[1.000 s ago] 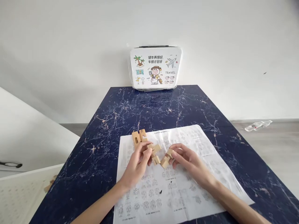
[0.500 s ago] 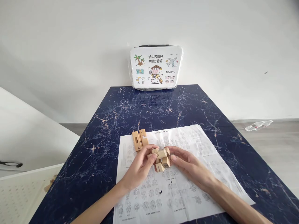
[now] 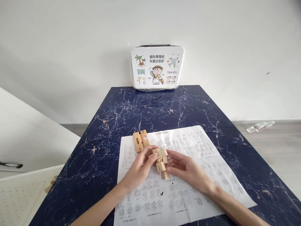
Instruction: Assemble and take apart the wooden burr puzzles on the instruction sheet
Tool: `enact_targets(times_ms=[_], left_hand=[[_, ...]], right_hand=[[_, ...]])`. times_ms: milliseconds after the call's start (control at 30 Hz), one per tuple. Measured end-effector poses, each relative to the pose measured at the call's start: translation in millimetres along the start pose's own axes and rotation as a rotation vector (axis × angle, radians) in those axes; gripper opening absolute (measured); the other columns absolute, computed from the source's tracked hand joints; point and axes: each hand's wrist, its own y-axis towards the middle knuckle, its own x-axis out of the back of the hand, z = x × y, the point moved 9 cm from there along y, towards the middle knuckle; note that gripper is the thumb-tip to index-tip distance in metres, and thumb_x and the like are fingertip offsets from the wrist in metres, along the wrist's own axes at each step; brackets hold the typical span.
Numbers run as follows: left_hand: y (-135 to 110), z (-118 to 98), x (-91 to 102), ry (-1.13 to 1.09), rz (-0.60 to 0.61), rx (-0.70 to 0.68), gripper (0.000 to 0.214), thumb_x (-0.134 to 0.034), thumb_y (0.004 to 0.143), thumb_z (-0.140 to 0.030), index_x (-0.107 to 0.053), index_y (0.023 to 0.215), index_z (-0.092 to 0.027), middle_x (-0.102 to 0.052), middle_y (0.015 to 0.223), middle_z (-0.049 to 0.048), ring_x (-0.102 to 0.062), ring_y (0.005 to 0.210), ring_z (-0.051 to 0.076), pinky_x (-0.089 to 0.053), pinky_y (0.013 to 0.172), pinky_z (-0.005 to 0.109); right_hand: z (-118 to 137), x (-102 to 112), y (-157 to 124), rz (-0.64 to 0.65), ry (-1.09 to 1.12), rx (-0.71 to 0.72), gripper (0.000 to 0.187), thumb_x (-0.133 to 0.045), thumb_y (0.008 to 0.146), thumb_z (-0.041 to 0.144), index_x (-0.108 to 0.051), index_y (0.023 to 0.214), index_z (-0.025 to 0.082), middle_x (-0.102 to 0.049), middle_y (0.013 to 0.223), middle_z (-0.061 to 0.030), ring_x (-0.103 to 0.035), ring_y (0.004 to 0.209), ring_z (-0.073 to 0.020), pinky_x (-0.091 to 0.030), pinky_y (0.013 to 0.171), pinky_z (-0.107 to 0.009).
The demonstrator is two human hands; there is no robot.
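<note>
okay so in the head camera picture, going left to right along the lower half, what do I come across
Perforated white bin, left hand, notched wooden pieces between the two hands, right hand, clear plastic item on the floor.
</note>
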Motion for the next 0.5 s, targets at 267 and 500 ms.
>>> enact_targets(times_ms=[267, 500], left_hand=[[1, 8, 2.8, -0.020, -0.006, 0.024, 0.044, -0.056, 0.106, -0.063, -0.061, 0.134, -0.030, -0.064, 0.107, 0.0032, -0.064, 0.103, 0.024, -0.053, 0.098, 0.040], [0, 3, 3.2, -0.006, -0.026, 0.007, 0.040, -0.055, 0.108, -0.059, -0.062, 0.134, -0.030, -0.061, 0.096, 0.0009, -0.064, 0.096, 0.022, -0.053, 0.093, 0.036]], right_hand=[[9, 2, -2, -0.040, -0.116, 0.014, 0.038, -0.079, 0.096, 0.051, -0.074, 0.127, 0.029, -0.079, 0.106, -0.0041, -0.075, 0.102, -0.0239, -0.062, 0.098, -0.045], [22, 9, -4, -0.143, -0.311, 0.088, 0.028, -0.069, 0.102, 0.053, -0.076, 0.115, 0.029, -0.078, 0.103, -0.0056, -0.072, 0.099, -0.0265, -0.060, 0.094, -0.048]])
